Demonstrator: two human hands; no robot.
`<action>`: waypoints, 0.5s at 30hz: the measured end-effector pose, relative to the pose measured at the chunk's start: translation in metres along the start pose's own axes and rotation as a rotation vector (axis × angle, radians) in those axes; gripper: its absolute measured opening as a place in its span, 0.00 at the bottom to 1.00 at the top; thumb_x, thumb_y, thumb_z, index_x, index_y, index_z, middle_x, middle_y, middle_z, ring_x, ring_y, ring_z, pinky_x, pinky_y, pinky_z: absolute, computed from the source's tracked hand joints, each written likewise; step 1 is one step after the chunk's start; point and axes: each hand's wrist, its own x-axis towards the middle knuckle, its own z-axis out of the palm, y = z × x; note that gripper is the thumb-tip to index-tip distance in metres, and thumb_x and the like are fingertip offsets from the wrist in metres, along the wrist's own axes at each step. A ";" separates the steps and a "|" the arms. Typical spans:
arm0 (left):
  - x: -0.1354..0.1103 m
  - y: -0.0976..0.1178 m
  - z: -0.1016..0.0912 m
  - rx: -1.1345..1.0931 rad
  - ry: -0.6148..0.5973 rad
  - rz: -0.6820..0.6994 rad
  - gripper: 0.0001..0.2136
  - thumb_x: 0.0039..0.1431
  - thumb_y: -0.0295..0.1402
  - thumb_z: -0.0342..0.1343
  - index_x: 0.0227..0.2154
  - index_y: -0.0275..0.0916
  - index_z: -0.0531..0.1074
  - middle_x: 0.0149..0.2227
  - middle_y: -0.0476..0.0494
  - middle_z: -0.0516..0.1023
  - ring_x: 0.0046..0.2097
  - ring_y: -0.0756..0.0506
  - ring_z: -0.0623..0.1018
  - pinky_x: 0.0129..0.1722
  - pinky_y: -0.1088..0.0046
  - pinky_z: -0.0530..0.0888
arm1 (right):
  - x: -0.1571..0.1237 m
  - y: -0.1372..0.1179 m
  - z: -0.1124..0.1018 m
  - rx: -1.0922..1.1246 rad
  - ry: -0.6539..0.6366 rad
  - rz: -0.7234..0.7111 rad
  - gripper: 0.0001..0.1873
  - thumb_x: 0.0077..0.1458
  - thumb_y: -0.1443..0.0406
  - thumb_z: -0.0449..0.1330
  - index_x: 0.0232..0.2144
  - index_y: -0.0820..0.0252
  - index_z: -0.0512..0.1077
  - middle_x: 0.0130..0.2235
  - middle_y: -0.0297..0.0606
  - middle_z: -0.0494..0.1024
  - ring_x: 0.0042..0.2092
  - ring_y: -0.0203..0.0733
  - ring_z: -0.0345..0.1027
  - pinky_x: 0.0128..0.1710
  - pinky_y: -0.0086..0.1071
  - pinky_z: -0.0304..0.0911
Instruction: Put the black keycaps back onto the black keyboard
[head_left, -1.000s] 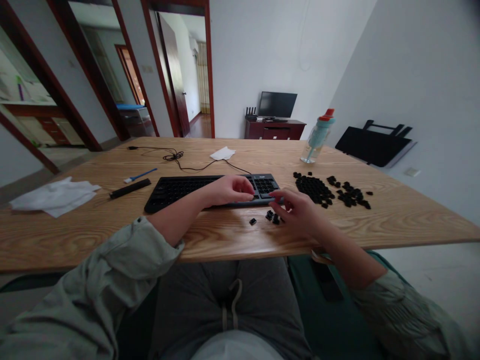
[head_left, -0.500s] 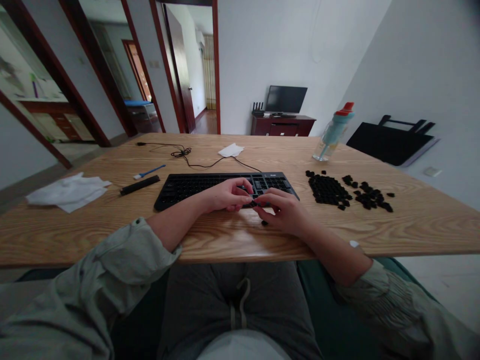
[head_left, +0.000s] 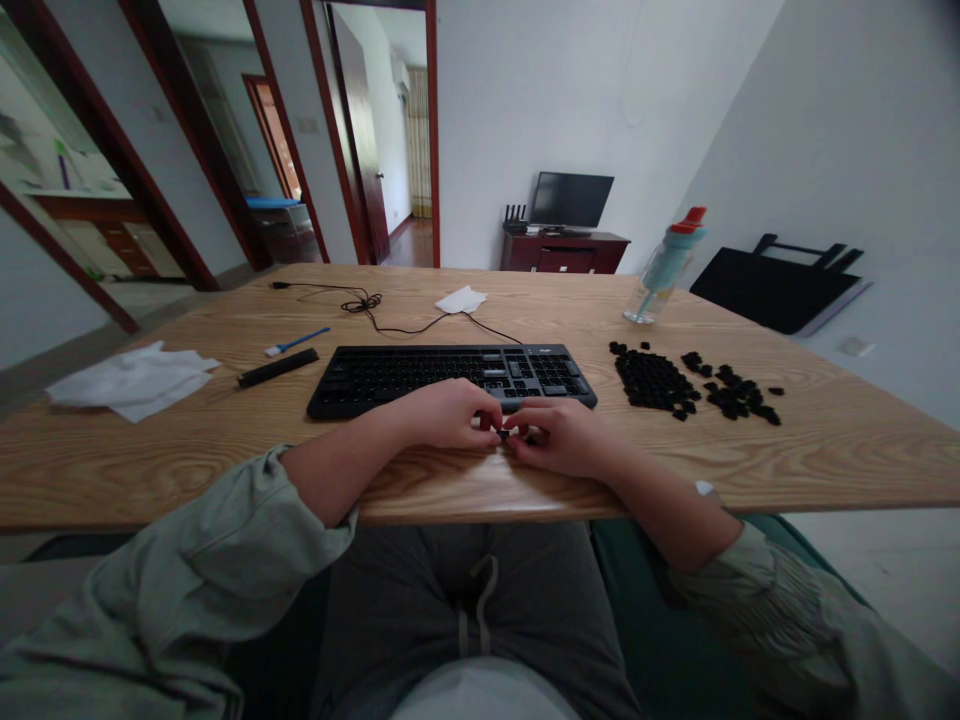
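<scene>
Just in front of the black keyboard (head_left: 405, 372), my two hands meet fingertip to fingertip above the table edge. A small black keycap (head_left: 504, 434) is pinched between them. My left hand (head_left: 454, 414) has its thumb and fingers closed on the keycap's left side. From the other side, my right hand (head_left: 562, 437) grips it with bent fingers. Fingers hide most of the keycap. To the right lie a tight block of black keycaps (head_left: 654, 381) and a loose scatter of keycaps (head_left: 739, 393).
On the left are crumpled white tissues (head_left: 135, 382), a black bar (head_left: 277, 368) and a blue-handled brush (head_left: 300, 341). A cable (head_left: 405, 331) runs behind the keyboard, beside a folded white tissue (head_left: 461, 299). A water bottle (head_left: 664, 268) stands at the back right.
Both hands have drawn back from over the keyboard's front edge toward me, with the keycap between their fingertips. More of the keyboard's right side shows. The keyboard stays in place.
</scene>
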 end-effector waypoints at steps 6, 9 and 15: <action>0.001 -0.001 0.001 0.042 -0.002 -0.009 0.09 0.57 0.36 0.58 0.37 0.40 0.80 0.33 0.47 0.82 0.33 0.49 0.77 0.32 0.77 0.66 | -0.016 -0.002 -0.027 0.018 -0.114 0.084 0.16 0.57 0.63 0.61 0.47 0.57 0.79 0.41 0.41 0.78 0.37 0.40 0.71 0.37 0.32 0.63; 0.001 0.000 0.001 0.066 0.000 -0.015 0.09 0.58 0.35 0.57 0.37 0.40 0.81 0.33 0.47 0.82 0.32 0.49 0.76 0.32 0.77 0.66 | -0.023 0.000 -0.028 -0.006 -0.144 0.100 0.15 0.59 0.62 0.59 0.47 0.54 0.79 0.42 0.41 0.78 0.37 0.40 0.72 0.38 0.32 0.64; -0.001 0.003 -0.003 0.064 0.009 -0.038 0.11 0.58 0.37 0.58 0.39 0.40 0.81 0.34 0.47 0.81 0.33 0.49 0.76 0.32 0.77 0.65 | -0.021 0.002 -0.020 -0.023 -0.161 0.109 0.12 0.59 0.62 0.59 0.43 0.53 0.80 0.40 0.39 0.78 0.35 0.39 0.71 0.37 0.31 0.63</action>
